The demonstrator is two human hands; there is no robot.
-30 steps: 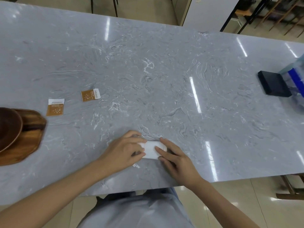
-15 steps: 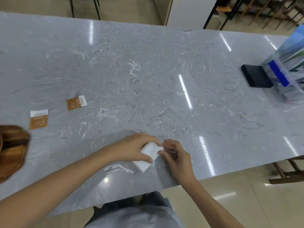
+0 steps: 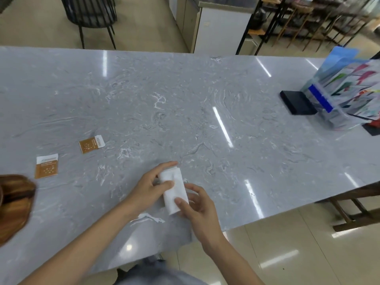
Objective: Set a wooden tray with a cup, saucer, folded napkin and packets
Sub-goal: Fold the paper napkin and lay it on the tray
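Napkin [image 3: 174, 191] now turned lengthwise and lifted off grey table [image 3: 205, 120], left hand [image 3: 149, 189] and right hand [image 3: 198, 206] both pinching it, packets [image 3: 91, 144] unmoved far left.

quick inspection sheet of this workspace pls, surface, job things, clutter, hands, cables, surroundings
surface: grey marble table, glossy with light streaks
job's things: napkin folded, held in both hands; two packets lying flat at left, apart; tray at left edge, only partly in view; cup and saucer not seen
clutter: black box beside a leaflet rack at right
hands: left hand and right hand each hold the napkin
cables: nothing seen
surroundings: chair, cabinet, shelves behind the table
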